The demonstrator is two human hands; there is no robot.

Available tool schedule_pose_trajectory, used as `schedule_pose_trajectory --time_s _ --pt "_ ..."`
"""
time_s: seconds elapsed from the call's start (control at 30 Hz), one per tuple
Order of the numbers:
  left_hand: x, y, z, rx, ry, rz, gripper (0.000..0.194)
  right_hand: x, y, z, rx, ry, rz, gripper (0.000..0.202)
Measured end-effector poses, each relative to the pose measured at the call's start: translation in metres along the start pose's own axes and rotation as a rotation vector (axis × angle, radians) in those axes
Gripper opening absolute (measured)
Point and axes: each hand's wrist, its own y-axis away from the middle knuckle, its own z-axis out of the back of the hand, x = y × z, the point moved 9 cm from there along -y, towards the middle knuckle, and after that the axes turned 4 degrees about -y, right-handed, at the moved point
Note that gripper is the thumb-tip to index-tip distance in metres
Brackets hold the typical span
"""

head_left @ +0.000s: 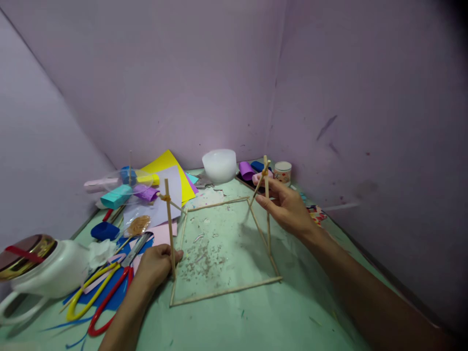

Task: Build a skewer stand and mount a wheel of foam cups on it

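Observation:
A rectangular frame of thin wooden sticks (pixel 226 293) lies on the pale green tabletop (pixel 226 326). Two sticks tied near their tops form an upright (pixel 169 229) on its left side, and a similar pair makes the right upright (pixel 267 214). My left hand (pixel 157 265) rests low at the left upright, its fingers closed around the lower part of the stick. Near the top of the right upright, my right hand (pixel 287 202) has thumb and fingers closed on the tied sticks. Brown crumbs (pixel 204 261) are scattered inside the frame.
Red-handled scissors (pixel 109 321), yellow-handled scissors (pixel 75 304) and a white teapot (pixel 54 268) are at the left. Behind them lie coloured papers (pixel 164 163) and a bag of rubber bands (pixel 139 224). A white bowl (pixel 220 165) and a small jar (pixel 282 173) stand near the walls.

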Motion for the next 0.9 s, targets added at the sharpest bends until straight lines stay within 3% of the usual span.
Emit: schedule_pose_trajectory --time_s 0.2,0.37,0.5,0.63,0.77,0.9 --pt "0.006 0.001 0.001 -0.001 0.102 0.016 0.030 0.000 0.001 0.000 0.008 0.020 0.002 0.048" --pt "0.000 0.009 0.024 -0.172 0.164 -0.042 0.036 0.002 0.002 0.000 0.002 0.050 -0.003 0.050" --pt "-0.027 0.036 0.043 -0.341 0.187 -0.305 0.034 0.002 0.005 -0.002 0.001 0.061 0.000 0.051" --pt "-0.054 0.060 0.039 -0.420 0.002 -0.578 0.029 0.003 0.005 -0.010 0.024 0.039 0.001 0.048" --pt "-0.062 0.065 0.034 -0.458 -0.091 -0.675 0.026 0.007 0.003 -0.017 0.038 0.043 0.023 0.046" --pt "-0.059 0.063 0.036 -0.467 -0.064 -0.666 0.024 0.007 0.002 -0.019 0.041 0.062 0.023 0.047"
